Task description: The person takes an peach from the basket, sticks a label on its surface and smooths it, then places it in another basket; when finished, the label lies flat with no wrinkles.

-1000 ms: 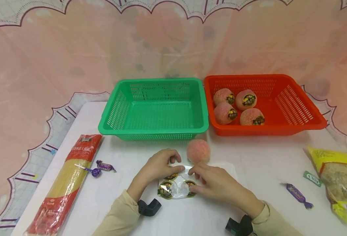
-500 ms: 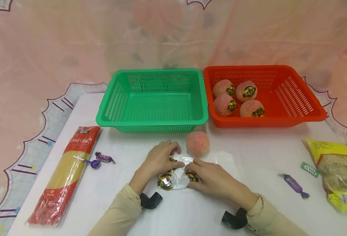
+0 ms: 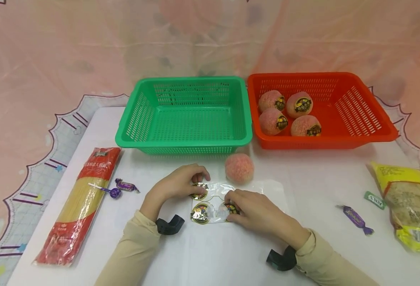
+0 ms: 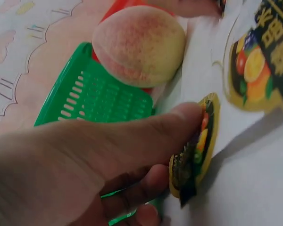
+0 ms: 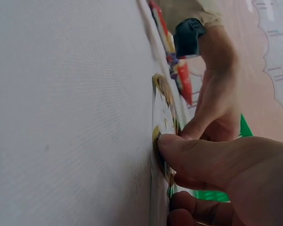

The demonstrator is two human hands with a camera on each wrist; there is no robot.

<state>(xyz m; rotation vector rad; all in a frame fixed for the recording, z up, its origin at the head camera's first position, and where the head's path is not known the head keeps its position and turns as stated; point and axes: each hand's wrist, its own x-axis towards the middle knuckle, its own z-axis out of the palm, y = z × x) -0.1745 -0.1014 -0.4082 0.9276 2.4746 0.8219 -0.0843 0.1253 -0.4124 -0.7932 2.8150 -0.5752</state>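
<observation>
A round black-and-gold fruit sticker [image 4: 205,150] is pinched between the thumb and fingers of my left hand [image 3: 176,182], at the upper left of the glossy sticker sheet [image 3: 215,200]. The left wrist view shows it tilted on edge, raised from the white surface. My right hand [image 3: 260,212] holds the sheet at its right side, fingers curled, its thumb on another sticker [image 3: 230,208] there. One more sticker [image 3: 201,213] lies on the sheet's lower left. Just beyond the sheet sits a pink fuzzy peach [image 3: 239,169] with no sticker showing.
Behind stand a green basket [image 3: 183,145] and a red basket [image 3: 338,143] containing several stickered peaches [image 3: 273,121]. A noodle packet [image 3: 81,198], lollipop [image 3: 114,193] and wrapped candy [image 3: 126,185] lie left. On the right are purple candy [image 3: 354,217], a green packet [image 3: 375,200] and a yellow bag [image 3: 411,206].
My left hand has moved left from the sheet's middle, taking a sticker with it. My right hand stays on the sheet's right side. The head view has tilted downward.
</observation>
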